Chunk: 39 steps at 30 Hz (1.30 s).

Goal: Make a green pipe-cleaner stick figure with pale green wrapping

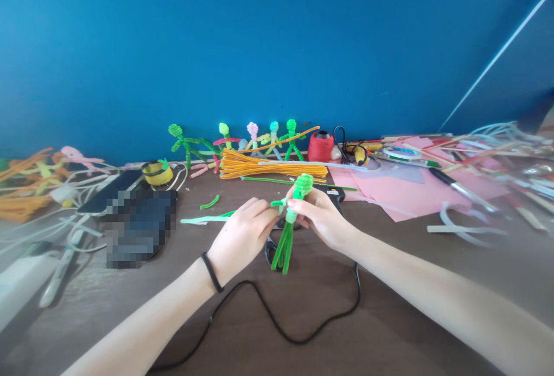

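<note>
The right hand [324,214] has its grip closed, thumb against fingers, on the upper body of a green pipe-cleaner figure [290,218], positioned just below frame centre, head up, stems down. The left hand [243,237] has its grip pinched closed at the figure's side; the exact contact is partly hidden. A black cable [298,342] crosses the worktop [367,347] at lower centre. Behind the hands, at frame centre, lies an orange pipe-cleaner bundle [268,167]; a red spool [321,148] stands right of it.

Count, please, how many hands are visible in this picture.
2: the left hand, with a black band at its wrist, and the right hand, gripping the green fuzzy bundle.
</note>
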### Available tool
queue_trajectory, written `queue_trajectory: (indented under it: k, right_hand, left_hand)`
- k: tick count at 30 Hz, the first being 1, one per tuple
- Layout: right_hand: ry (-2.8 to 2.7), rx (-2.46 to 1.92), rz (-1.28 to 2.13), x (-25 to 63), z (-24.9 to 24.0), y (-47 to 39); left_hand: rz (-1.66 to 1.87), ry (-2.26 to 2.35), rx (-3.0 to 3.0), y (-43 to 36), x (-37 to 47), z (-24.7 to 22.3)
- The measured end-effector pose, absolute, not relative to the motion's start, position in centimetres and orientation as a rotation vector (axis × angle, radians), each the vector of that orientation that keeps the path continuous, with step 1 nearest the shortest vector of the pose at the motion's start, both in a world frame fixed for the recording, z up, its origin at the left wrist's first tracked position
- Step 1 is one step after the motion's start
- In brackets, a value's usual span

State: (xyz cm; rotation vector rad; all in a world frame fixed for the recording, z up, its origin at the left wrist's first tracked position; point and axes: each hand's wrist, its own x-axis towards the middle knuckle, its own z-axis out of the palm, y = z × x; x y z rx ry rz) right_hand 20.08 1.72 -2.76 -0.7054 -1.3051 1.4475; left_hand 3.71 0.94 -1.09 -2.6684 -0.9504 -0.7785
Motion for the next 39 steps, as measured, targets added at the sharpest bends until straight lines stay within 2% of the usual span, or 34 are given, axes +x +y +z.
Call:
queue_trajectory:
  k: [13,26,39]
  right_hand:
    - [-1.589,-0.913,1.149,20.5,-2.6,2.2]
    - [-1.602,-0.862,1.374,20.7,-3.6,2.4]
    - [-1.352,-0.728,1.602,20.4,-2.7,1.6]
  left_hand:
    - [-0.499,-0.803,-2.505,0.7,3.4,-0.2]
    - [-0.59,-0.961,-2.3,1.0,3.0,0.3]
    - [-0.539,-1.038,-2.573,1.5,2.9,-0.8]
